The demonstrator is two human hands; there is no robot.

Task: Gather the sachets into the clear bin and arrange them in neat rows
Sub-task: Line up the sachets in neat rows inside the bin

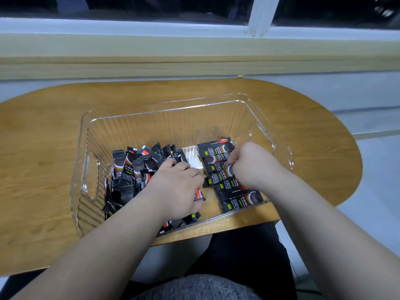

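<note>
I'm pinching one sachet (pixel 229 169) in my right hand (pixel 252 164), laying it onto the flat row (pixel 225 169) along the clear bin's (pixel 151 118) right wall. My left hand (pixel 179 187) is curling over the loose pile (pixel 134 169) on the bin's left side, apparently grasping sachets. I should be squaring each end against the wall, overlapping evenly, feeding one at a time.

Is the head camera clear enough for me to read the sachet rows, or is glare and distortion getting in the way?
Head view: wide-angle bowing curves the table edge and sill; the clear bin rim shows small glints, no heavy glare; the laid row of sachets is fairly sharp but its print is unreadable; left hand and right hand cover part of it.
</note>
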